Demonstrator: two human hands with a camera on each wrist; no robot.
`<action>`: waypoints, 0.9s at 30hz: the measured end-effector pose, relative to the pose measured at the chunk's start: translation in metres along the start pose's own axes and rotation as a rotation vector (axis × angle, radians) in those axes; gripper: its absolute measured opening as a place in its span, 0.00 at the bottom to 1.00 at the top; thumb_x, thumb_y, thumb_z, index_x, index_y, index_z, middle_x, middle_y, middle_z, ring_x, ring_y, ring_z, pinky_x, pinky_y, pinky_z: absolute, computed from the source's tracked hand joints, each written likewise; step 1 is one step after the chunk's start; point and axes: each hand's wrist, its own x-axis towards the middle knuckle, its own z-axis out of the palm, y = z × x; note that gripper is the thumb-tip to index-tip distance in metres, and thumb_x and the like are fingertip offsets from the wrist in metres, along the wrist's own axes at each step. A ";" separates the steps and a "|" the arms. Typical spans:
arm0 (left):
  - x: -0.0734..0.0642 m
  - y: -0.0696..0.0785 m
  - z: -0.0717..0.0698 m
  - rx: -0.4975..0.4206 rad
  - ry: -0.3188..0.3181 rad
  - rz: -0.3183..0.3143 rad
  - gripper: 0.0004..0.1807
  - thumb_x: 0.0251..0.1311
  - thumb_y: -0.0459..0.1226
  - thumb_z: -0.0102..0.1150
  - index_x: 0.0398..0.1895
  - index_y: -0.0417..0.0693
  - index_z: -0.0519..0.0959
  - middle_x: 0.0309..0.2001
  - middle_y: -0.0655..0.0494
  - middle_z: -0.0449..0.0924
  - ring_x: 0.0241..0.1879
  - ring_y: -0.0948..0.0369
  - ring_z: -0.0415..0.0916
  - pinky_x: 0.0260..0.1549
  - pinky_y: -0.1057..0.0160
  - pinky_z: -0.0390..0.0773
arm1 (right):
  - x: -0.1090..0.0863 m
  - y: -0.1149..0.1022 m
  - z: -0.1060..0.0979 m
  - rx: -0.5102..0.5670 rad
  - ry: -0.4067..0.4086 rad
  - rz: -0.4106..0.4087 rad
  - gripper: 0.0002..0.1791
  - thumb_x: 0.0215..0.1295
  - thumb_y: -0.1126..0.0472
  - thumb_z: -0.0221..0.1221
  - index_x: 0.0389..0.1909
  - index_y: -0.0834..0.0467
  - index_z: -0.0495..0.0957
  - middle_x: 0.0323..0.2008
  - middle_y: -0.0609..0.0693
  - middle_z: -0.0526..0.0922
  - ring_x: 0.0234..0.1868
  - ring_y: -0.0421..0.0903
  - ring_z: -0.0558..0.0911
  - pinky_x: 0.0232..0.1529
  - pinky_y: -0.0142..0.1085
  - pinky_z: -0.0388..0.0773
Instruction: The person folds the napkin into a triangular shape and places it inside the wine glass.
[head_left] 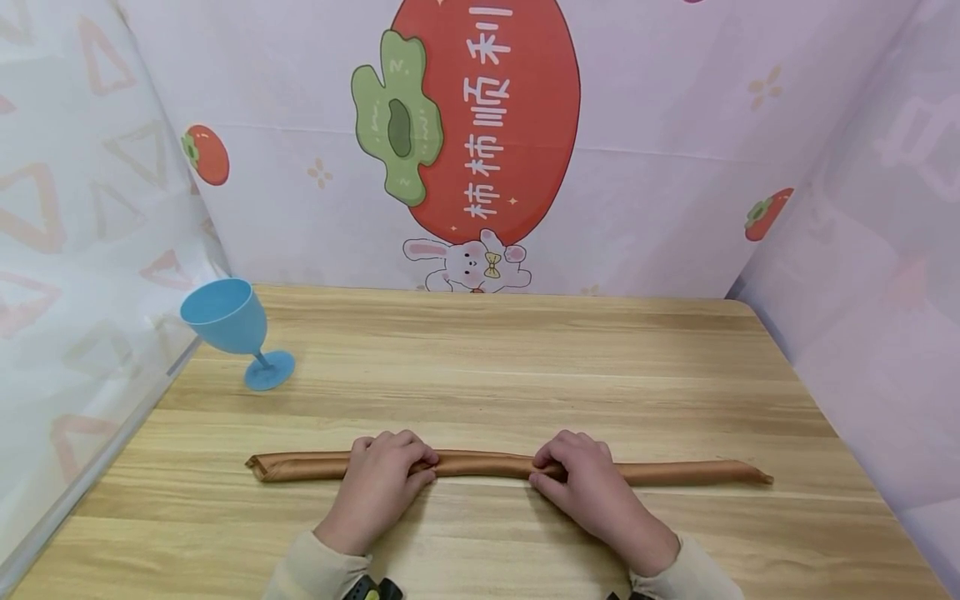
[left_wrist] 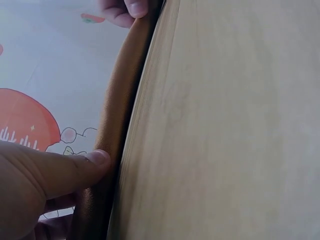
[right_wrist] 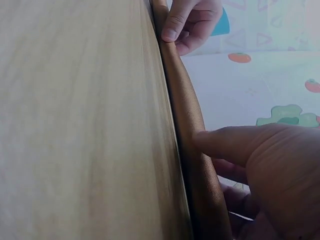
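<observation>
A long strip of shiny brown cloth point(head_left: 483, 464), rolled or folded into a narrow tube, lies across the table from left to right. Left of its middle, my left hand point(head_left: 386, 479) pinches it between thumb and fingers. My right hand point(head_left: 583, 483) grips it the same way, right of the middle. Both ends of the cloth stick out past the hands, and the left end shows open folds. In the left wrist view the left thumb presses on the cloth point(left_wrist: 117, 100). The right wrist view has the right thumb against the cloth point(right_wrist: 185, 100), with other fingers partly hidden behind it.
A blue plastic goblet point(head_left: 232, 321) stands at the back left of the wood-grain table point(head_left: 525, 358). Printed sheets hang along the back point(head_left: 645, 217) and both sides of the table.
</observation>
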 end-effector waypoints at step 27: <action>0.000 0.001 -0.001 0.028 0.001 -0.009 0.03 0.59 0.40 0.71 0.31 0.59 0.85 0.30 0.69 0.77 0.36 0.63 0.77 0.45 0.49 0.69 | 0.000 -0.002 -0.003 -0.088 0.015 -0.037 0.09 0.55 0.58 0.74 0.32 0.45 0.83 0.32 0.31 0.75 0.38 0.35 0.72 0.47 0.42 0.63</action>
